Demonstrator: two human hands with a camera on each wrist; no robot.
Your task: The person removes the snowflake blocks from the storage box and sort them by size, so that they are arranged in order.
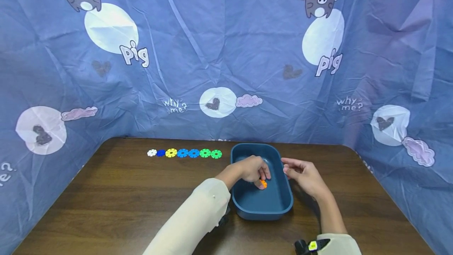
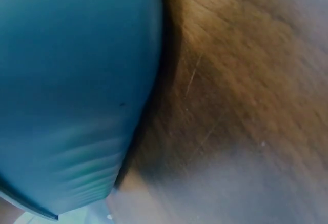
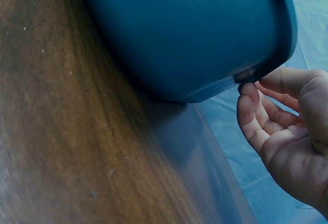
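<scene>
A deep blue plastic bin (image 1: 262, 212) stands on the wooden table. My left hand (image 1: 252, 169) reaches down into it and pinches an orange notched disc (image 1: 264, 184) between thumb and fingers, low over the bin floor. At the bin's right side my right hand (image 1: 305, 174) holds the rim with thumb and fingertips; the right wrist view shows this hand (image 3: 292, 131) gripping just under the lip of the bin (image 3: 195, 34). Only the bin's outer wall (image 2: 77, 80) and table fill most of the left wrist view, so the left fingers are hidden there.
Left of the bin, a row of notched discs runs along the table's back: a white disc (image 1: 151, 152), a dark blue disc (image 1: 161, 153), a yellow disc (image 1: 171, 152), then light blue and green discs (image 1: 216, 154). A printed blue cloth (image 1: 226, 70) hangs behind the table (image 1: 116, 200).
</scene>
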